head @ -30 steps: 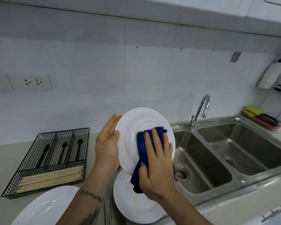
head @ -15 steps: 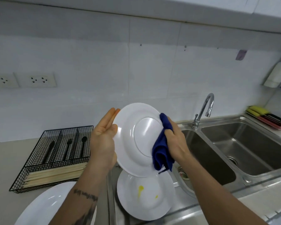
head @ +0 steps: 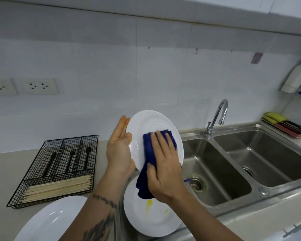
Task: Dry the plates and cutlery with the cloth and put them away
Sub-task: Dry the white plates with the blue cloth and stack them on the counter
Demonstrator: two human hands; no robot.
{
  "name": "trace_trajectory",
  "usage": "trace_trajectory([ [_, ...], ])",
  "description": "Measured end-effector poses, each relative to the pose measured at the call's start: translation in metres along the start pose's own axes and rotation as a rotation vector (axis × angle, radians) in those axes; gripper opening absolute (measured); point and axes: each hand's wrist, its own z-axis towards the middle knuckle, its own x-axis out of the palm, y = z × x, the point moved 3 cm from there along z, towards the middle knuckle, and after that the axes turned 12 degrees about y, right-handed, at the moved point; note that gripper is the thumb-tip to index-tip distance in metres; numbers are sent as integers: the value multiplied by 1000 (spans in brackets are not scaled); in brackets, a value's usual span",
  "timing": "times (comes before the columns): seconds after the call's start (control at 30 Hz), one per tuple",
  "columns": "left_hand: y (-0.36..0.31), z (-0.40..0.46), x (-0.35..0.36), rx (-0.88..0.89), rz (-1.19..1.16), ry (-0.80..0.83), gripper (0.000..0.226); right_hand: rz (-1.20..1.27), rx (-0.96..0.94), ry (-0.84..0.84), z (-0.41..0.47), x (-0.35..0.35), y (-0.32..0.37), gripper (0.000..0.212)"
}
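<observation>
A white plate [head: 151, 124] stands tilted on edge above the sink's left side. My left hand [head: 119, 150] holds its left rim, fingers straight behind it and thumb on the front. My right hand [head: 165, 164] presses a dark blue cloth [head: 149, 152] flat against the plate's face, fingers spread. The cloth hangs down below the plate. Under it lies a second white plate [head: 155, 221] with yellow smears. A third white plate [head: 49, 221] lies on the counter at the lower left.
A black wire cutlery tray [head: 33, 164] on the left counter holds black cutlery and wooden chopsticks. A double steel sink [head: 240, 162] with a tap [head: 217, 115] fills the right. Sponges [head: 274, 119] and a soap bottle [head: 297, 77] sit at the far right.
My right hand moved from the plate's right rim back onto its face, spreading the cloth flat there. The plate stays in my left hand.
</observation>
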Motion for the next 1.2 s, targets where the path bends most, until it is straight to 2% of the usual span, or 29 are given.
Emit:
trace_trajectory([
  [0.1,9,-7,6,-45,-19,71,49,-125,-138,73,24,-8,7,67],
  [0.2,10,-11,8,-53,-10,104,50,-182,-161,128,51,-15,-2,63],
  [0.43,-6,-20,-1,-47,18,69,54,94,123,180,85,-45,-36,41],
  [0.47,-7,-20,-1,-43,22,73,54,50,105,183,86,-45,-32,44],
  [0.57,-13,-13,1,-10,63,80,56,-193,-121,166,88,-37,-1,59],
  [0.63,-18,-12,7,9,70,89,57,-223,-189,167,93,-38,6,60],
  [0.7,-24,-13,9,25,52,92,56,-61,-102,140,98,-47,-7,56],
  [0.8,-32,-14,-1,66,-25,46,54,274,223,98,87,-57,-49,50],
  [0.83,-34,-13,-6,68,-48,21,53,335,267,81,78,-55,-57,50],
  [0.97,-35,-7,-14,68,-133,-52,52,483,229,-99,31,-34,-48,54],
  [1.03,-32,-2,-12,66,-169,-91,54,414,196,-147,9,-17,-36,62],
  [1.1,-26,3,-6,61,-179,-106,56,240,151,-169,-4,-1,-19,67],
  [1.2,-13,0,9,9,-145,-78,53,32,-71,-88,5,3,10,67],
])
